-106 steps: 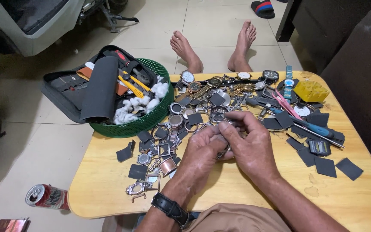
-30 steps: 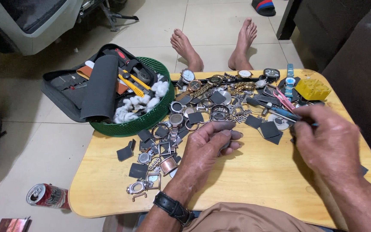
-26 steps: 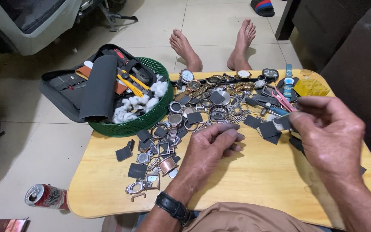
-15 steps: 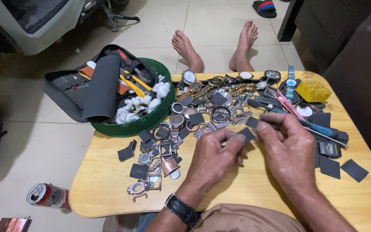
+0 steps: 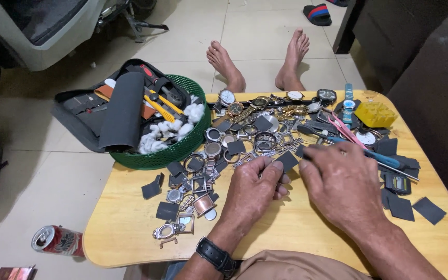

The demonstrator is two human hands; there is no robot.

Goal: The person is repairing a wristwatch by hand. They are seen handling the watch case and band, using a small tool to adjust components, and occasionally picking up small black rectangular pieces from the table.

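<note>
Head view: left hand [image 5: 252,189] pinches a small dark grey square pad [image 5: 288,161] over the yellow wooden table [image 5: 130,228]. Right hand [image 5: 340,186] touches the pad's right edge, fingers curled together. Green mesh basket [image 5: 175,153] sits left of the pad.

The left hand [image 5: 252,192] and right hand [image 5: 340,189] are bare, without rings or gloves, and both forearms are uncovered with no sleeves in sight. A black wristwatch [image 5: 216,255] with a wide dark strap wraps the left wrist, at about seven o'clock from that hand. At six o'clock, along the bottom edge of the view, tan-brown trousers [image 5: 286,265] cover the lap, and at twelve o'clock two bare feet [image 5: 257,65] rest on the floor.
</note>
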